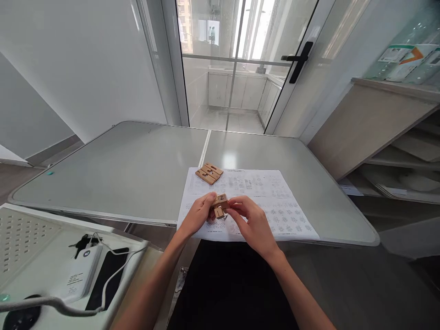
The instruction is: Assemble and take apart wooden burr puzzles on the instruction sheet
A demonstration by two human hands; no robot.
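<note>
Both hands hold a small cluster of wooden puzzle blocks [222, 200] above a printed paper sheet [289, 201]. One block face carries a dark mark like an N or Z, and a shorter block end points toward me. My left hand [199, 211] is closed round the cluster's left side, thumb on top. At its right side, my right hand [250, 220] pinches the cluster with thumb and fingertips. Beyond them, several flat notched wooden pieces [209, 173] lie side by side on the sheet's far left corner, with dark marks on them.
The sheet rests on a grey folding table [147, 156] with a centre seam. At lower left, a white tray [30, 229] holds a white power bank [82, 272], a black phone [107, 279], keys [84, 243] and a cable. A shelf [374, 123] with plastic bottles [405, 59] stands right.
</note>
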